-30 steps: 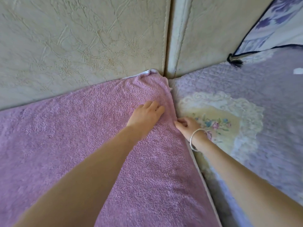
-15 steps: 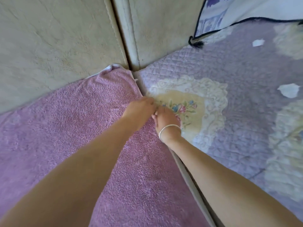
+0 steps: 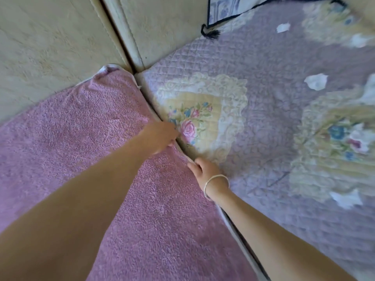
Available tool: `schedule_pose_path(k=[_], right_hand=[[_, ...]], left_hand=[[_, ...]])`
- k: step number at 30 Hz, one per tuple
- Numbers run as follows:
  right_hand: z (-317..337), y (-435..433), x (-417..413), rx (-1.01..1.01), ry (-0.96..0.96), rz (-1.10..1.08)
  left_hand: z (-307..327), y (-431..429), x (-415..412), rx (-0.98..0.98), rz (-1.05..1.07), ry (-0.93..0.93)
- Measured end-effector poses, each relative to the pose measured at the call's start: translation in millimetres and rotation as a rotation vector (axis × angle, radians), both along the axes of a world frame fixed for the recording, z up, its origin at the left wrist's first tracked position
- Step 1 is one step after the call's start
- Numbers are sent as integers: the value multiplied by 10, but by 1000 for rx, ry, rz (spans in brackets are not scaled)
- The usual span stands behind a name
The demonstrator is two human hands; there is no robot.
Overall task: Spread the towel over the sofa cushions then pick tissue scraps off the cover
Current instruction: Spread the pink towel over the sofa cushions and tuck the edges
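A pink towel (image 3: 85,142) lies spread over the left seat cushion, its far corner bunched against the backrest. My left hand (image 3: 160,136) presses the towel's right edge down into the gap between the cushions, fingers curled and hidden. My right hand (image 3: 205,169), with a silver bangle on the wrist, grips the same edge closer to me. On the lilac quilted cover (image 3: 267,63) to the right lie white tissue scraps: one (image 3: 315,81) mid-right, one (image 3: 283,27) far back, one (image 3: 347,199) near right.
Beige sofa back cushions (image 3: 50,41) rise behind the seat, with a seam between them. A blue-patterned cloth with dark trim and a tassel (image 3: 211,34) hangs at the top. Floral medallions decorate the cover.
The view has swung right, showing more cover and scraps. My right hand has slid toward me along the towel edge, away from my left hand, which stays at the gap.
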State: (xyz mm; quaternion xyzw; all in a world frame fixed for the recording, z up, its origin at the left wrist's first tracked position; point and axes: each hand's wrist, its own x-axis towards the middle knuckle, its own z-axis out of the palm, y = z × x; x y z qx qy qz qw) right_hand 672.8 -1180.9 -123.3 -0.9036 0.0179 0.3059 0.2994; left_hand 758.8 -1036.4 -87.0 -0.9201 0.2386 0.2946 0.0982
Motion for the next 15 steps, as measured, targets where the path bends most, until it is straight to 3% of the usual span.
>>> schedule_pose_path(k=[3,5,8,12,15], right_hand=[[3,-56,10,-66,-172,-26],[-69,-39,-17,-59,-168,-65],[-155,6,-83,32,-17,-114],[-146,-188,-344,173,302,-117],[-98,-468,-599,101,489,48]], left_hand=[[-71,18,-153,-177,122,-191],[-145,34,-286,-246,215,-238],[-220,25,-431,-280,265,-213],[-299,19,-681,-254,106,-179],[-323,49,-850,-157,29,-94]])
